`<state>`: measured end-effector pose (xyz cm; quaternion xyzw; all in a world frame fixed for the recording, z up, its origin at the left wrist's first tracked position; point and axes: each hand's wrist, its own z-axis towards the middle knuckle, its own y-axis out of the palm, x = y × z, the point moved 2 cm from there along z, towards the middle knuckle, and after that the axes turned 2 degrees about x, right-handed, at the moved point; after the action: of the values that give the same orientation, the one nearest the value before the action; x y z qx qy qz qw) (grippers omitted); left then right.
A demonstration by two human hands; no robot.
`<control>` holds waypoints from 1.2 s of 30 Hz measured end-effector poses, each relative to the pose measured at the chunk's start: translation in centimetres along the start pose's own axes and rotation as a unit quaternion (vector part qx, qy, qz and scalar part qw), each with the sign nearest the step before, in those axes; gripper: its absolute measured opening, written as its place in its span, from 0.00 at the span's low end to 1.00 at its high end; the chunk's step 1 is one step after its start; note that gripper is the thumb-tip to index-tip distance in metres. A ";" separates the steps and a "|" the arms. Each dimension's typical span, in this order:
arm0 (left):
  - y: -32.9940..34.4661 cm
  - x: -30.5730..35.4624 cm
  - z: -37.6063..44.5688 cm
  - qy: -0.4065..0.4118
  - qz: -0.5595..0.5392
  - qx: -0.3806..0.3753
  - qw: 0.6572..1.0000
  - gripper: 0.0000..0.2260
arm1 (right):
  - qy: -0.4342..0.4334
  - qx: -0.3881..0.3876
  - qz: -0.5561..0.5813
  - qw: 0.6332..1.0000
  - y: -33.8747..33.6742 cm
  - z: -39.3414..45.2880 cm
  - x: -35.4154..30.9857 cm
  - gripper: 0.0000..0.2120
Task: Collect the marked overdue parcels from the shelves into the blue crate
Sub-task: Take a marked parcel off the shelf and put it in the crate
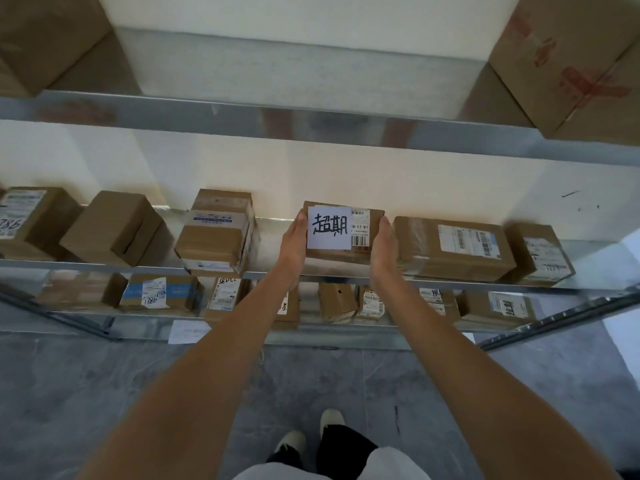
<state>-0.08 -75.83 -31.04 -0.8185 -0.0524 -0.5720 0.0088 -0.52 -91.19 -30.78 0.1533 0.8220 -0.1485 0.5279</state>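
On the middle shelf [104, 263], the person is clasping one marked parcel [341, 233] between both hands: left hand [294, 237] and right hand [384, 242] pressing its sides, fingers nearly straight, no wrap underneath.

Risk: the parcel seems likely to slip from this side-squeeze grip, or to drag the taped neighbour [453, 249] touching its right side.

Count, middle shelf: six parcels, one bearing the handwritten slip. Lower shelf: another marked parcel [498, 308]. Blue crate: not in view.

White note [329, 227] on the parcel [346, 252] reads "超期" in black marker, and its shipping label [360, 226] beside it shows "LB-23" (upside down). Far-left box [33, 223] carries handwritten "786". Other labels are too small to read.
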 end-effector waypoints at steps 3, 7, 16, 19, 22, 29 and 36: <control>0.4 0.2 -0.5 -0.002 0.013 -0.028 1.000 0.23 | 0.013 0.031 0.019 0.999 -0.7 -1.7 0.3 0.22; 2.0 0.3 -1.9 0.001 0.031 -0.088 0.996 0.22 | 0.020 0.098 0.047 0.994 -3.5 -3.6 1.2 0.25; 10.6 -0.9 -7.6 0.026 0.078 -0.176 0.981 0.18 | 0.016 0.241 0.110 0.964 -14.1 -8.9 2.7 0.21; 14.6 -1.8 -10.0 0.025 0.093 -0.225 0.969 0.16 | 0.025 0.270 0.133 0.953 -18.4 -10.5 3.2 0.22; 19.0 -2.7 -12.5 0.034 0.109 -0.260 0.959 0.15 | 0.027 0.317 0.150 0.936 -23.3 -11.8 4.0 0.20; 29.6 -6.4 -19.5 0.012 0.146 -0.331 0.932 0.21 | 0.035 0.407 0.150 0.900 -34.9 -14.8 6.2 0.18; 38.6 -9.4 -25.7 0.002 0.176 -0.409 0.895 0.17 | 0.067 0.467 0.193 0.861 -45.2 -17.3 9.9 0.18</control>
<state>-23.57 -116.85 -29.18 -0.7442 0.3316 -0.5340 -0.2260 -37.13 -124.26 -29.19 0.5468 0.6437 -0.3993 0.3566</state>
